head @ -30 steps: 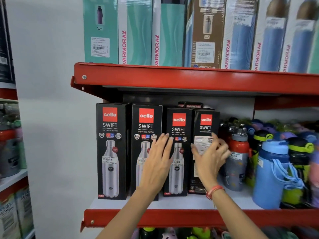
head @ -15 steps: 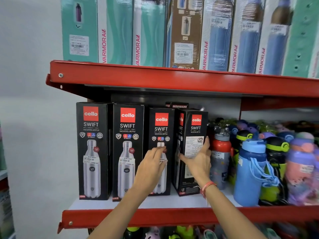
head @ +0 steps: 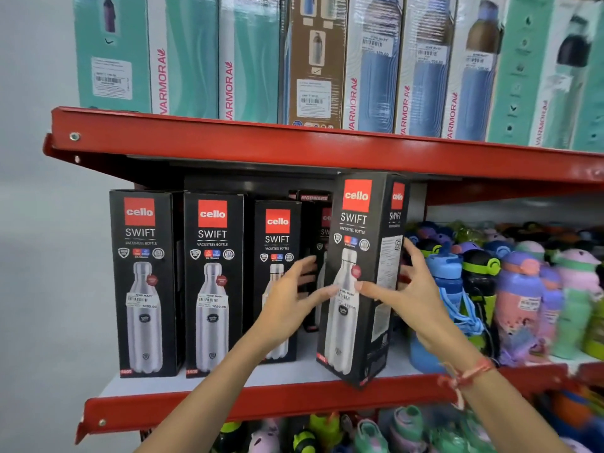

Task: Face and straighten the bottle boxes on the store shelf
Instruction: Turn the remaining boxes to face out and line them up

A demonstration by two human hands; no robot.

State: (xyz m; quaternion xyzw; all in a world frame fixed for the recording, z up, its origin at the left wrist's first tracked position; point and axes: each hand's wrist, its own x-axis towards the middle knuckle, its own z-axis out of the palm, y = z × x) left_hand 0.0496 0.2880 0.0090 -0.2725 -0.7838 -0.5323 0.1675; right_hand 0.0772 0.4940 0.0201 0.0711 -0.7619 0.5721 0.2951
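Observation:
Three black Cello Swift bottle boxes stand facing front on the middle shelf point(head: 228, 402): a left box point(head: 143, 282), a second box point(head: 212, 282) and a third box point(head: 276, 243). A fourth Cello box point(head: 362, 256) is pulled forward to the shelf's front edge, tilted and turned so its front and right side both show. My right hand point(head: 415, 289) grips its right side, thumb on the front. My left hand point(head: 291, 299) touches its left edge, fingers spread. Another Cello box point(head: 322, 223) stands half hidden behind it.
Colourful plastic bottles point(head: 510, 289) crowd the shelf right of the boxes. The red upper shelf point(head: 294, 145) sits just above the box tops and carries tall teal, brown and blue Varmora boxes point(head: 255, 60). More bottles fill the shelf below. A grey wall lies at left.
The fourth box has come forward from the row to the shelf's front edge and turned its front face outward. My left hand moved from the third box to this one.

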